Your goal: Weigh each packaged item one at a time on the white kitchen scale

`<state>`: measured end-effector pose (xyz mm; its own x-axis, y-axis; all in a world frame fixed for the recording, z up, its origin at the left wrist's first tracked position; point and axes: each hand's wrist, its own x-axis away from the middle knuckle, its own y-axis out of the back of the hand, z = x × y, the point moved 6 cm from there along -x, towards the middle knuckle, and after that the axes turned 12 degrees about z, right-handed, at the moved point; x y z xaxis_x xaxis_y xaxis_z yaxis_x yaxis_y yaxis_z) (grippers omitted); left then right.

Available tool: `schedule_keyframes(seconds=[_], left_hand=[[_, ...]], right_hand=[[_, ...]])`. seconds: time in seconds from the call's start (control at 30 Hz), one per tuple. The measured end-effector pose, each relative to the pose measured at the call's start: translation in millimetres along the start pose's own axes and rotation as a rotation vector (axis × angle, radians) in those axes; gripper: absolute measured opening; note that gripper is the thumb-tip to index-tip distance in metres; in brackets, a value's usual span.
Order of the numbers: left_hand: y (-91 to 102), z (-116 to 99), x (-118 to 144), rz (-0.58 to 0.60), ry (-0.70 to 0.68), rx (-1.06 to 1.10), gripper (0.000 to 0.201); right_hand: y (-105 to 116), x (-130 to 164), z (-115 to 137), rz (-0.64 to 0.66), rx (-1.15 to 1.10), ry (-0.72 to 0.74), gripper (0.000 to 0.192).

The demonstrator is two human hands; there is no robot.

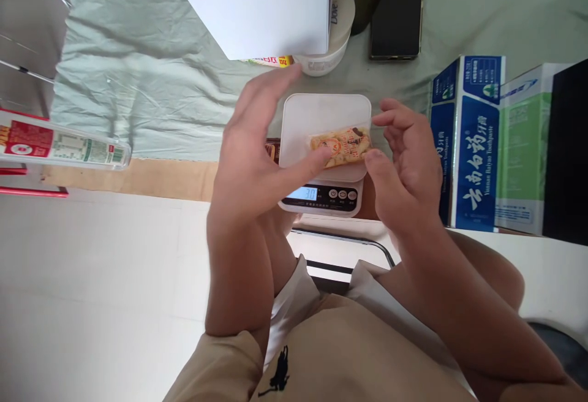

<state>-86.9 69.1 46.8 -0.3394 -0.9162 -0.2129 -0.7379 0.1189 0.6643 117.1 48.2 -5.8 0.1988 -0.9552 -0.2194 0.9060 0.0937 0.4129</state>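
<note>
Resting my left hand [257, 157] thumb on the snack packet [340, 146] atop the scale [321, 144]; fingers spread; right hand [407, 157] loosely curled beside it; looks light and crinkly, probably slippery; best pinched by its edges.

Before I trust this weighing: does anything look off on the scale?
Yes. The snack packet lies askew toward the near right edge of the kitchen scale, and the left hand has its thumb on it, so the display may not show the packet alone.

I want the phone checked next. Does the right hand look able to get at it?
Probably yes: the right hand is open beside the scale, and the phone lies uncovered on the cloth beyond it.
</note>
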Motion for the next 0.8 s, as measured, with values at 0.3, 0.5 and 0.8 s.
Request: schedule_keyframes(seconds=[0.3,0.5,0.8], left_hand=[[3.9,21,4,0.037,0.113,-0.032,0.048],[2.6,19,3,0.054,0.141,0.030,0.048],[-9.6,9,2,0.162,0.133,0.035,0.061]], right_hand=[[-2,1,-4,0.031,-0.028,0.001,0.051],[-1,2,-5,0.040,0.007,-0.019,0.051],[0,1,-5,0.031,0.022,-0.025,0.039]])
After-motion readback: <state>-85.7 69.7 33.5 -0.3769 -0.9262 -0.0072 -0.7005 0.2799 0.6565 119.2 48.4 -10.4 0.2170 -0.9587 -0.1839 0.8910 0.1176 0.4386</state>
